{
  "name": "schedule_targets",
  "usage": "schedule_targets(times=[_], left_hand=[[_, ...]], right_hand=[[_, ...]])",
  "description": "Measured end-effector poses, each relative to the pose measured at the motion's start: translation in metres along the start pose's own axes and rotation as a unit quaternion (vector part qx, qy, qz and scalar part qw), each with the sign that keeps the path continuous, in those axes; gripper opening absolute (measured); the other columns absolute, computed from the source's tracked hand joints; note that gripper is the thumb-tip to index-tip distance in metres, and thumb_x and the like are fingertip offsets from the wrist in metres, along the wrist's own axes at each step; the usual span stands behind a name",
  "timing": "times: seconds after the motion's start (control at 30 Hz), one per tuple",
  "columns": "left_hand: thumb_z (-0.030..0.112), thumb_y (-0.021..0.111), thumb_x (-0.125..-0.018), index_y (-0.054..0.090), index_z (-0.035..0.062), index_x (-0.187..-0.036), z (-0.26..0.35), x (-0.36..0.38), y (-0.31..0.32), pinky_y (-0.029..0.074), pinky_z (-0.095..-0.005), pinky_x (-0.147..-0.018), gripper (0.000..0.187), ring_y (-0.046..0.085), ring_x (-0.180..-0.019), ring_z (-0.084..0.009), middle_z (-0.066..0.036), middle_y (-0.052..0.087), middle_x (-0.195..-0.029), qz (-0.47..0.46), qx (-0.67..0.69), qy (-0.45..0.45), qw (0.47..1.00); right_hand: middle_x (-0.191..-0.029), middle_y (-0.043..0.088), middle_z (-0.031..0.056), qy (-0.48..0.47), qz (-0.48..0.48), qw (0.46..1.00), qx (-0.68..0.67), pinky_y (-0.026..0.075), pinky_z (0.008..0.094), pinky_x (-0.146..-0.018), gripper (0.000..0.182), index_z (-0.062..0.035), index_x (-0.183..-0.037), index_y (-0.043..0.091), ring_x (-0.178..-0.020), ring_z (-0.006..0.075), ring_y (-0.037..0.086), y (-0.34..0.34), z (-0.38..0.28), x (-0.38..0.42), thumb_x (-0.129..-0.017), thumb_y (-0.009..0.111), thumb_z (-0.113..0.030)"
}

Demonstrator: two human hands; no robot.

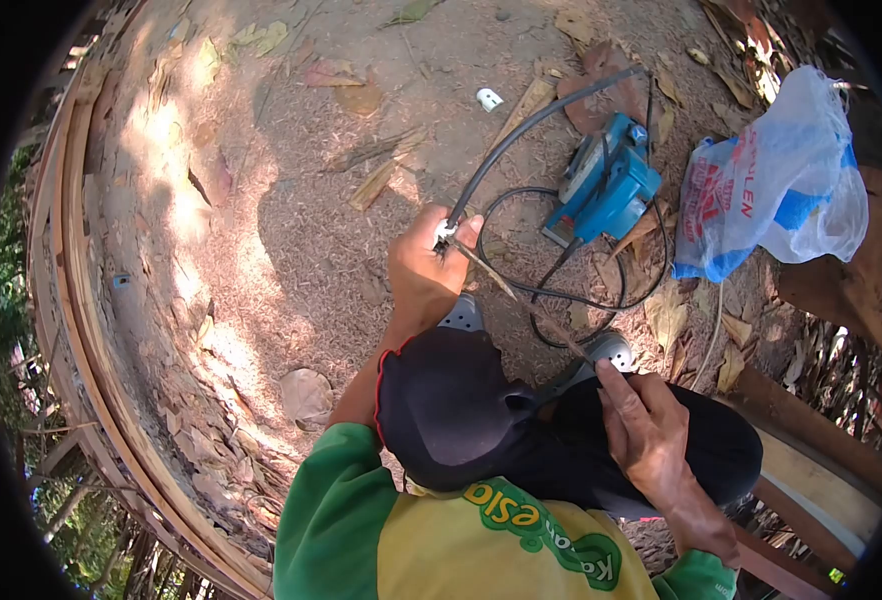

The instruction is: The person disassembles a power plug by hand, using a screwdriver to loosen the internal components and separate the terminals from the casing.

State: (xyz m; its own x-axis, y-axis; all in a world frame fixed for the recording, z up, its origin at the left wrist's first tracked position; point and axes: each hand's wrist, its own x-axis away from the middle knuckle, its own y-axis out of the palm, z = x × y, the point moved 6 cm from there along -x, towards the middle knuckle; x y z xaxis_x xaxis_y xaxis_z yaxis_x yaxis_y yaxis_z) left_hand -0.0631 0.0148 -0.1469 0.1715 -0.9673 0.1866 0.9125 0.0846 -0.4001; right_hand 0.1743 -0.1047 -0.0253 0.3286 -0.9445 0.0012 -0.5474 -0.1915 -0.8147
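Note:
My left hand [429, 262] grips a small white fitting [444, 232] between thumb and fingers, at the end of a thick black cable [521, 133]. A thin brownish strand [506, 285] runs from that fitting down to the right. The fingertips of my right hand [645, 420] are closed on its lower end, beside my knee. The thick cable arcs up and right, past a blue power tool [603, 185] lying on the ground with its thin black cord [621, 300] looped around it. What exactly is inside the white fitting is too small to tell.
A second white piece [489, 99] lies on the ground ahead. Right of the tool sits a clear plastic bag [776, 180] with red print and blue contents. Wood scraps [373, 185] and dry leaves are scattered about. Long planks [76, 270] curve along the left; more boards [821, 480] lie at lower right.

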Motion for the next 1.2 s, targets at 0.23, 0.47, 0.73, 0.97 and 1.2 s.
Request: schedule_targets(times=[0.23,0.47,0.73,0.97,1.2], left_hand=[[0.027,0.073,-0.089,0.064,0.003,-0.089,0.006,0.002,0.0,0.041,-0.031,-0.052,0.026,0.052,-0.055,-0.0143,-0.008,0.059,-0.062,0.014,-0.066,0.061,0.996],[0.029,0.072,-0.09,0.063,0.0013,-0.088,0.009,0.0,-0.003,0.042,-0.0329,-0.05,0.029,0.056,-0.051,-0.0176,-0.01,0.06,-0.06,0.018,-0.066,0.079,0.994],[0.033,0.071,-0.091,0.063,0.0015,-0.087,0.011,0.002,-0.005,0.042,-0.0317,-0.05,0.032,0.056,-0.051,-0.0156,-0.008,0.059,-0.057,0.029,-0.055,0.057,0.996],[0.033,0.072,-0.089,0.064,0.0011,-0.087,0.009,0.002,-0.006,0.041,-0.0296,-0.053,0.033,0.051,-0.056,-0.0112,-0.006,0.058,-0.06,0.025,-0.054,0.028,0.998],[0.036,0.074,-0.088,0.066,0.0036,-0.09,-0.001,0.003,0.0,0.044,-0.0318,-0.054,0.034,0.054,-0.056,-0.0149,-0.007,0.06,-0.061,0.021,-0.056,0.039,0.997]], right_hand=[[-0.071,0.054,-0.0013,0.418,-0.091,0.789,-0.441,0.04,0.0229,-0.052,0.033,-0.0001,-0.119,0.061,-0.062,0.0057,0.049,0.025,0.027,0.018,-0.089,0.07,-0.008],[-0.076,0.062,0.0122,0.072,0.007,0.991,-0.11,0.05,0.0359,-0.055,0.036,-0.0012,-0.115,0.065,-0.061,0.0261,0.061,-0.004,0.006,-0.003,-0.08,0.072,0.001],[-0.075,0.061,0.0108,0.056,0.004,0.991,-0.12,0.049,0.0361,-0.052,0.044,-0.0027,-0.123,0.061,-0.059,0.0248,0.06,0.003,0.005,0.002,-0.081,0.071,0.001],[-0.073,0.059,0.01,0.041,0.0,0.996,-0.074,0.048,0.0364,-0.051,0.045,-0.0033,-0.124,0.061,-0.058,0.0253,0.059,-0.001,0.003,0.001,-0.081,0.072,-0.001],[-0.065,0.053,0.0073,0.178,-0.023,0.951,-0.251,0.044,0.0298,-0.049,0.03,0.0002,-0.118,0.063,-0.057,0.0157,0.056,0.011,0.02,0.004,-0.091,0.067,-0.013]])
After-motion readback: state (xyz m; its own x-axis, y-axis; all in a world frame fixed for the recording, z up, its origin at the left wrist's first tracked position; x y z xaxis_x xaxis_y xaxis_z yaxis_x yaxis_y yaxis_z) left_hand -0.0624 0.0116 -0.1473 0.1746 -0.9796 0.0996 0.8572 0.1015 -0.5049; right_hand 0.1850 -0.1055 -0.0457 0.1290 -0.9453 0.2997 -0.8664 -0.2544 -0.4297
